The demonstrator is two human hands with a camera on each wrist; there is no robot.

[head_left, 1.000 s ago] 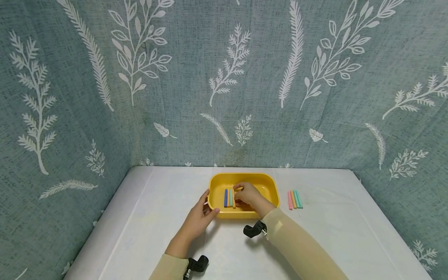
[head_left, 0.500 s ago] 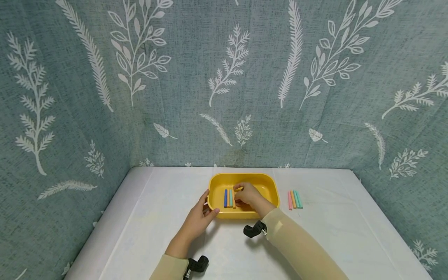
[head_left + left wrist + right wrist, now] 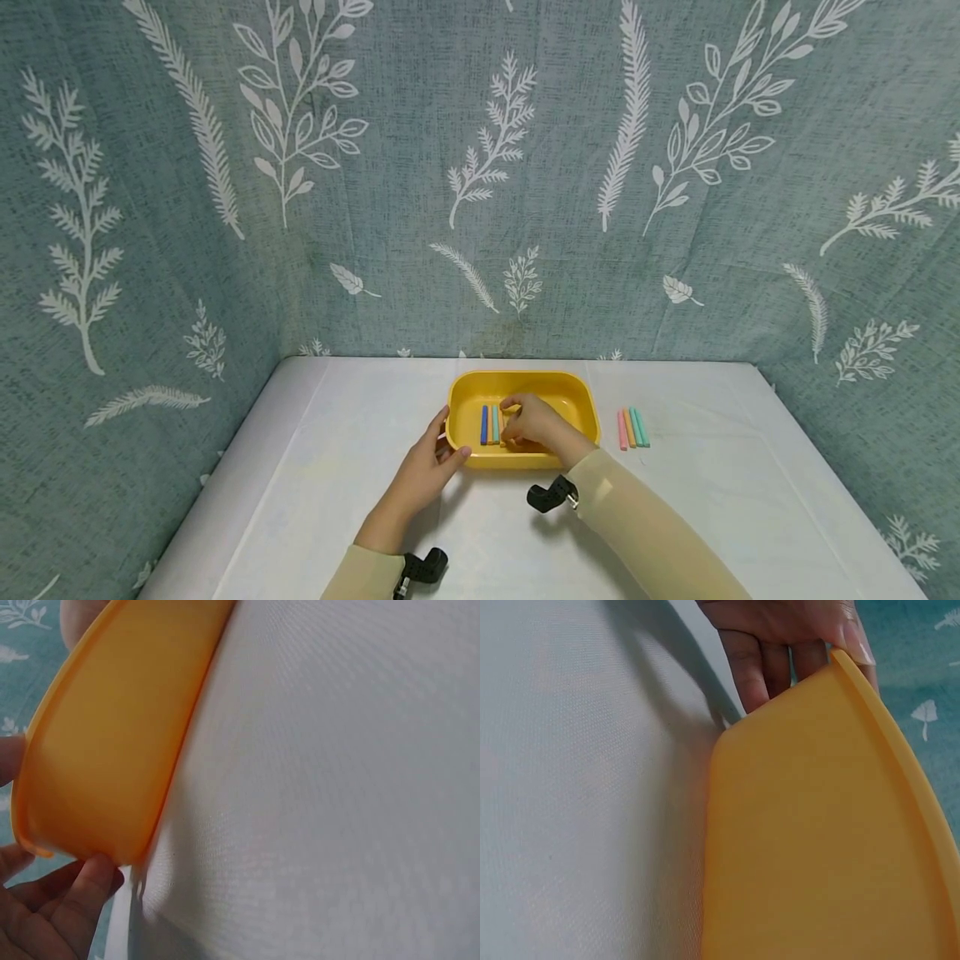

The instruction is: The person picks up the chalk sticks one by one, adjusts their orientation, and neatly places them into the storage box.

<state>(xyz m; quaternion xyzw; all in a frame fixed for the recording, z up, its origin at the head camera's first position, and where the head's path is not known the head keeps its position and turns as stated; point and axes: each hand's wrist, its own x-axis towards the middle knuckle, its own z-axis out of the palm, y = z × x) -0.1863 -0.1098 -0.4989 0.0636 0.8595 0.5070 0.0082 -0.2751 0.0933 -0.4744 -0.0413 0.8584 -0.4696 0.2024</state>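
A yellow plastic tray (image 3: 577, 400) stands on the table, and my left hand (image 3: 423, 475) grips its near left corner, thumb on the rim and fingers against the outer wall. In the right wrist view that left hand (image 3: 787, 634) shows at the rim. Inside the tray, chalk sticks lie side by side: a blue chalk stick (image 3: 483, 426), an orange one and a turquoise one (image 3: 495, 423). My right hand (image 3: 532, 418) reaches in over the near rim. Its curled finger and thumb pinch another orange chalk stick (image 3: 501, 411) at the row's right end, partly hidden by the fingers.
Right of the tray, a pink chalk stick (image 3: 622, 430), an orange chalk stick (image 3: 629, 427) and two green chalk sticks (image 3: 639, 427) lie on the white-covered table (image 3: 712, 475). A leaf-patterned teal curtain (image 3: 555, 250) rises behind the table and along both sides.
My right hand has shifted slightly, and its fingers now cover more of the orange chalk stick at the row's right end. My left hand keeps its hold on the tray.
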